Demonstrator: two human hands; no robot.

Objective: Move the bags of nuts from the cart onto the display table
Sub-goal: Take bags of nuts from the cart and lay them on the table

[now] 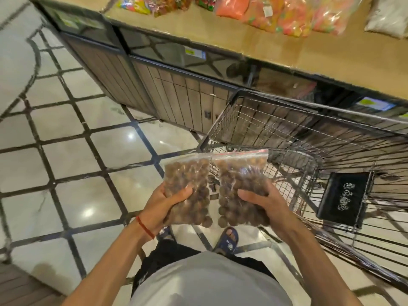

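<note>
Two clear zip bags of round brown nuts are held side by side in front of my body, above the floor at the cart's near-left corner. My left hand (170,208) grips the left bag (189,177) from below, thumb across its front. My right hand (262,206) grips the right bag (240,175) the same way. The wire shopping cart (309,138) stands to the right, with a black flap in its seat area. The wooden display table (254,40) runs across the top of the view.
Colourful candy bags (295,14) and a white bag (388,16) lie at the table's far side; bare tabletop is nearer me. Dark slatted panels and glass fronts line the table's side. Tiled floor stretches to the left. My sandalled feet (229,238) are below the bags.
</note>
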